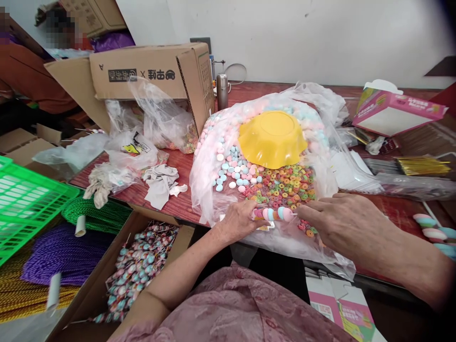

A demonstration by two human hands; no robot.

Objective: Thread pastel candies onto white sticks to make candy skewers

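My left hand (238, 219) grips one end of a candy skewer (274, 213) strung with pink, blue and white sweets. My right hand (338, 222) pinches the skewer's other end, near the stick tip. Both hands rest on a large clear plastic bag (206, 171) spread on the red table. The bag holds pastel round candies (235, 166) and small multicoloured ring candies (285, 185). An upside-down yellow bowl (272, 137) lies on the candy heap.
An open cardboard box (142, 266) of finished candy skewers stands at the lower left. Beside it are a green plastic crate (24, 199) and purple and green cord bundles. A large cardboard box (149, 71), crumpled bags, a pink carton (395, 109) and gold strips (422, 165) crowd the table.
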